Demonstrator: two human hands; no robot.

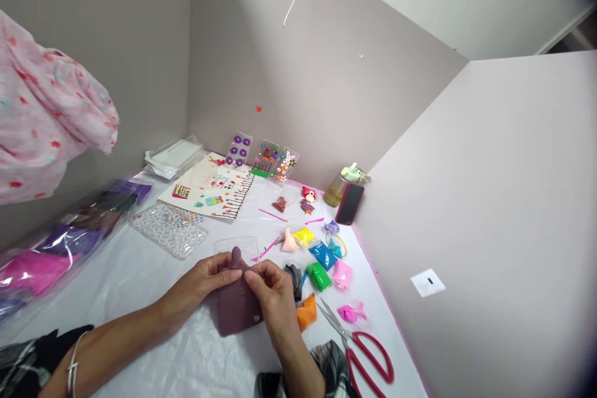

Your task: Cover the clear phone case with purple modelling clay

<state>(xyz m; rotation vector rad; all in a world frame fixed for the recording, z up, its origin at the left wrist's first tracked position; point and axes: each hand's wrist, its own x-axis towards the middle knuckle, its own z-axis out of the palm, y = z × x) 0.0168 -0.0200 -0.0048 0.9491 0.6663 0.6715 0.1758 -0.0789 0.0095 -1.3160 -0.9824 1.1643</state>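
A dark mauve-brown sheet [237, 311] covers the lower part of a clear phone-case-like piece [237, 240] on the white table cover. Above its upper part, a small lump of the same mauve-brown material [236, 256] sticks up between the hands. My left hand [212, 273] pinches this material from the left, thumb and forefinger pressed on it. From the right, my right hand [273, 286] pinches it too, thumb beside the other thumb. A small pale spot shows near the sheet's lower right corner. The undersides of the fingers are hidden.
Right of the hands lie orange clay [306, 312], a green packet [319, 276], a blue packet [323, 255] and red-handled scissors [347, 336]. A phone [349, 204] leans by a jar [334, 189]. A decorated sheet [209, 189] and a bead tray [170, 228] lie at the left.
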